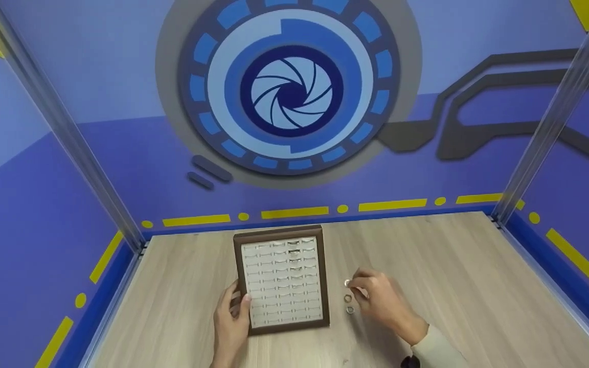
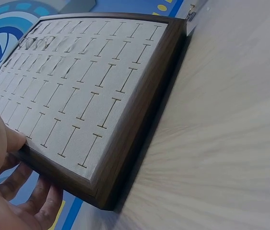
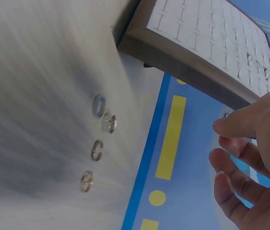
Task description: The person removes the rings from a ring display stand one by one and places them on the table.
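Your right hand (image 1: 380, 300) has thumb and forefinger brought together, apparently pinching a small ring (image 1: 347, 282) at the tips; your other fingers bend loosely in the right wrist view, and you cannot tell from here whether the ring is clear of the wood. Your left hand (image 1: 232, 318) is clamped on the left edge of the display tray (image 1: 324, 286), your thumb over the front and your fingers behind, with the tray tilted up to face you. Just beyond your right fingertips, on the tray's right side, loose rings (image 3: 97, 150) lie on the surface (image 1: 443, 266); the right wrist view shows four, spaced apart in an uneven row. In the tray's white slotted pad, a few seated rings (image 1: 294, 252) stand in the upper part of the column second from the right, while many slots look bare. Behind it all rises the blue printed wall (image 1: 294, 199). The step in hand looks like handling one ring between tray and surface; which way it is going, you can't judge from this. If it is to be seated, the next move calls for keeping the tray steady and lining the band up with a slot.
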A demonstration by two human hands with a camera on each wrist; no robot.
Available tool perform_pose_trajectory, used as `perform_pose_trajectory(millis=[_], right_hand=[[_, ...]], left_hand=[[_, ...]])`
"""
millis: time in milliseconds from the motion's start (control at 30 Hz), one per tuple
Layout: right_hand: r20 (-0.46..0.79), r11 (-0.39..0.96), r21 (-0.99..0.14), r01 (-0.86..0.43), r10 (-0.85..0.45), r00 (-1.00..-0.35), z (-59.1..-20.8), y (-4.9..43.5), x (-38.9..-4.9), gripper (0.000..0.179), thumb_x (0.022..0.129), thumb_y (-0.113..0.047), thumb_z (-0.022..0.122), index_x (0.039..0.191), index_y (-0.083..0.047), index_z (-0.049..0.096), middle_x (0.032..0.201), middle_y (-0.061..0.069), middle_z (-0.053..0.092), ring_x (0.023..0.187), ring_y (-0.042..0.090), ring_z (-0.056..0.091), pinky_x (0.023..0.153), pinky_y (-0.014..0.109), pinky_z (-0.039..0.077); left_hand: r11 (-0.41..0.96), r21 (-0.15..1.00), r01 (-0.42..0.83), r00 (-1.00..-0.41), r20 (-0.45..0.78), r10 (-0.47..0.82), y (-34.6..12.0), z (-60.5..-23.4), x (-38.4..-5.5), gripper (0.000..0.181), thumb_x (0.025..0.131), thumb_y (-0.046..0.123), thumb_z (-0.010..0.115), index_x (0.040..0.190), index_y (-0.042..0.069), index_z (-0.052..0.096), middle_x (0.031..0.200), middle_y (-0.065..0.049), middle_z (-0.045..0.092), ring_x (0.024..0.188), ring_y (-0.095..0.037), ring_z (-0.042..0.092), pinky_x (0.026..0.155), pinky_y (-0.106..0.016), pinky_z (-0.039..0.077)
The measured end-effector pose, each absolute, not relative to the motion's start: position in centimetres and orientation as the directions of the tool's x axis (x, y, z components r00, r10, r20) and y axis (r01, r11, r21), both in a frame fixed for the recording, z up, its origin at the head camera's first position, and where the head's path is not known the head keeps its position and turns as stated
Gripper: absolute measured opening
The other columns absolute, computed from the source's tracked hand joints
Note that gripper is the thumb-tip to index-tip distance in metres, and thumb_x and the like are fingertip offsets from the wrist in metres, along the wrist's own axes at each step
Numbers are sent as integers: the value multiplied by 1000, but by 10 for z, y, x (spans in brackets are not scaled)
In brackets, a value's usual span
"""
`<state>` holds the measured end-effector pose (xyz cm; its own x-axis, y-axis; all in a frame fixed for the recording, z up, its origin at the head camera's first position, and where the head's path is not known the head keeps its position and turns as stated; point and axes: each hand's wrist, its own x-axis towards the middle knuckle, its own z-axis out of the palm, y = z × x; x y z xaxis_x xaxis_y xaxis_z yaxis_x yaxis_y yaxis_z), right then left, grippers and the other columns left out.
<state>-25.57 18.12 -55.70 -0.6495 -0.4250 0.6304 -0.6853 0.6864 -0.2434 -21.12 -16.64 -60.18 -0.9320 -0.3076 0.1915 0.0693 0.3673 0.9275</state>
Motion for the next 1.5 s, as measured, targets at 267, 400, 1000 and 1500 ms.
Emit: perform_pose_trajectory(millis=[267,400,1000,1500], right_hand=[[546,728,-264,-633,-428,-721,-573,199,-250,18,80,4,88,81,-13,83,81,-8,67,71,3,63,58,23,57],[505,726,-288,-625,-439,-743,-581,205,-247,18,81,5,87,83,-13,84,82,-8,68,70,2,62,57,22,56],[354,754,-311,-578,-473,-807,-607,210,-247,23,84,6,83,85,-17,87,83,-5,73,76,11,72,60,27,60],[321,767,-276,-579,-494,-808,-605,209,-248,23,80,9,82,85,-13,87,83,-2,75,76,14,74,61,28,62]], left_hand=[[370,926,73,-934,193,-300,-167,-601,-213,48,108,11,64,153,0,52,140,-21,62,122,-38,67,103,-49,61],[377,923,80,-930,205,-304,-168,-603,-212,47,107,10,65,152,1,53,138,-20,64,120,-36,68,102,-49,61],[366,925,99,-929,218,-299,-168,-603,-209,48,106,10,67,152,1,54,141,-19,62,122,-37,67,103,-45,61],[364,923,122,-926,239,-294,-169,-603,-211,48,107,11,66,152,-1,53,138,-21,64,119,-36,69,100,-45,62]])
